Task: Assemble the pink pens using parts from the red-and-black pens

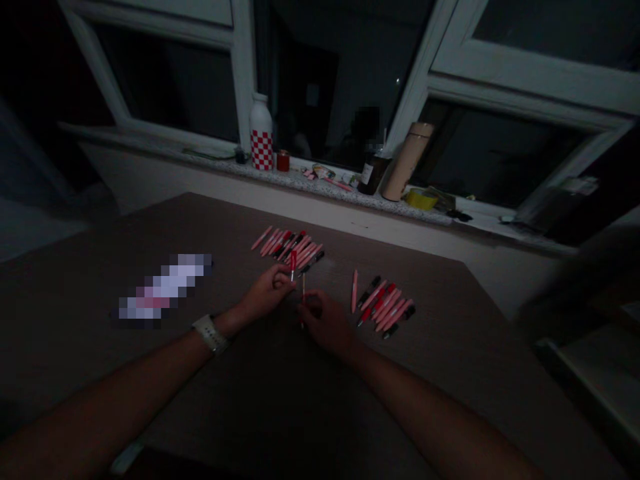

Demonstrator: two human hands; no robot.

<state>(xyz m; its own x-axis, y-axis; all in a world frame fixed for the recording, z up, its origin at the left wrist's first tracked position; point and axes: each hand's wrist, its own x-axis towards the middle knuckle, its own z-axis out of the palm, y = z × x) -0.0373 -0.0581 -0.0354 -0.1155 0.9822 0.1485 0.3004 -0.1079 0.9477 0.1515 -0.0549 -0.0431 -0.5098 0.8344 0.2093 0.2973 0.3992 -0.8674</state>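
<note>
My left hand (270, 290), with a pale watch on its wrist, pinches a red pen cap (293, 259) with a light clip-like strip at its lower end. Close to its right, my right hand (325, 321) has thumb and fingers closed on a thin upright stick that looks like a pen refill (303, 285); dim light hides its detail. The two held pieces are near each other but apart. Beyond my hands lies a row of pink, red and black pen parts (270, 241). A second pile of similar pen parts (387, 307) lies to the right.
The dark wooden table (240, 393) ends at a wall below a window sill (320, 193). On the sill stand a checkered white bottle (261, 137), a red jar (283, 161), a dark cup (371, 175), a leaning tan flask (407, 163) and a yellow roll (421, 199). A blurred-out object (167, 283) lies left.
</note>
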